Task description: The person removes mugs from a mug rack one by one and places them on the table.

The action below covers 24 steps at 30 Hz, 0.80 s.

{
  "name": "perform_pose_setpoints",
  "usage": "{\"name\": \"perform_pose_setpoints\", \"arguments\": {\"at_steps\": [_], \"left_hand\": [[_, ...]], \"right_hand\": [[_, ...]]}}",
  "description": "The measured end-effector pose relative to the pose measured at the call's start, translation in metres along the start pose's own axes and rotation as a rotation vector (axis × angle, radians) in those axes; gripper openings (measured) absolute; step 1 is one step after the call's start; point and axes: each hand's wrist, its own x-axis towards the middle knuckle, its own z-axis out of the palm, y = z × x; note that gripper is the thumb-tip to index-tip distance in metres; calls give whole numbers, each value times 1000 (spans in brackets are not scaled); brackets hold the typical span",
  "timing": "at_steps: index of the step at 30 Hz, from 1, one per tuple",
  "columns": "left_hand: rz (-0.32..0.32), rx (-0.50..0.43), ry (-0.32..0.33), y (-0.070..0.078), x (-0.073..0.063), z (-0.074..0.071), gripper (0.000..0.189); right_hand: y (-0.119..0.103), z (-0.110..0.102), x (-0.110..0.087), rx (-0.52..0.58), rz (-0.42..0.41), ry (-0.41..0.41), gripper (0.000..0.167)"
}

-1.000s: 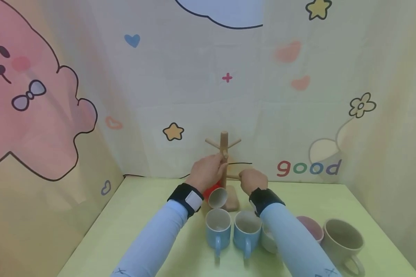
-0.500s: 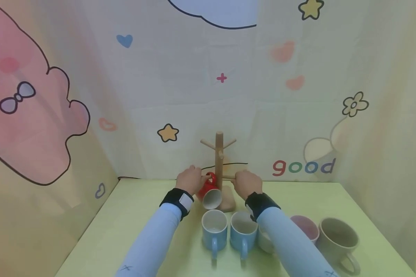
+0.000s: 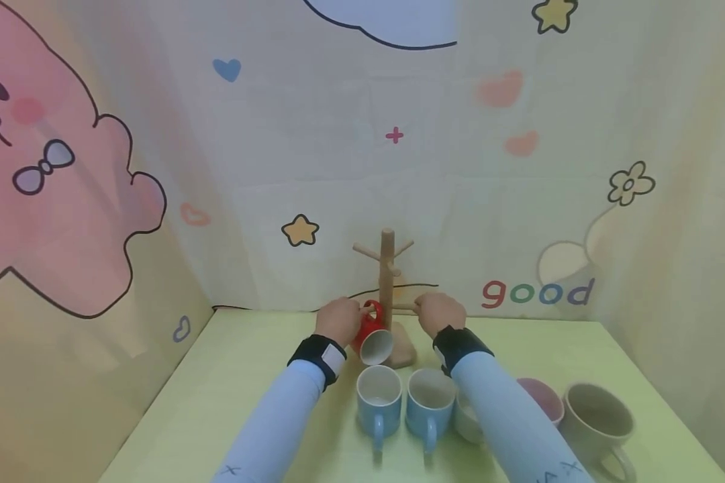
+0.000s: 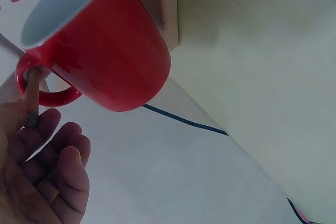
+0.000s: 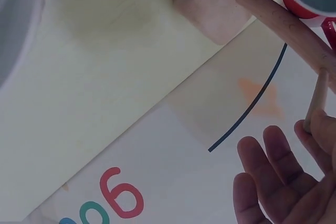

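Observation:
A wooden mug stand (image 3: 387, 282) with several pegs stands upright at the back of the table. The red mug (image 3: 368, 332) hangs by its handle from a lower left peg, tilted, its white mouth facing forward. My left hand (image 3: 338, 320) pinches that peg's tip between thumb and index finger, just outside the mug's handle; the left wrist view shows the peg (image 4: 32, 95) running through the handle. On the other side, my right hand (image 3: 440, 312) pinches the end of a lower right peg (image 5: 316, 100), its other fingers loosely bent. The upper pegs carry nothing.
In front of the stand are two light blue mugs (image 3: 378, 402) (image 3: 430, 400), handles toward me. A whitish cup (image 3: 468, 422) and a pink cup (image 3: 542, 399) are partly behind my right forearm. A large grey-beige mug (image 3: 598, 419) stands at the right. A printed cloth (image 3: 314, 147) hangs behind.
My left hand has come down from the post near the upper front peg to the lower left peg with the red mug. My right hand keeps its pinch. The stand appears slightly turned.

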Motion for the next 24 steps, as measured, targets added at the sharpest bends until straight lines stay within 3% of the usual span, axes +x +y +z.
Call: {"name": "perform_pose_setpoints", "arguments": {"at_steps": [8, 11, 15, 24], "left_hand": [[91, 86, -37, 14, -8, -7, 22], [166, 158, -48, 20, -10, -9, 14], [272, 245, -40, 28, -12, -9, 26], [229, 202, -72, 36, -17, -8, 31]], "right_hand": [[12, 3, 12, -3, -19, 7, 20], [16, 4, 17, -2, -28, 10, 20], [20, 4, 23, 2, -14, -3, 24], [20, 2, 29, 28, -31, -59, 31]]}}
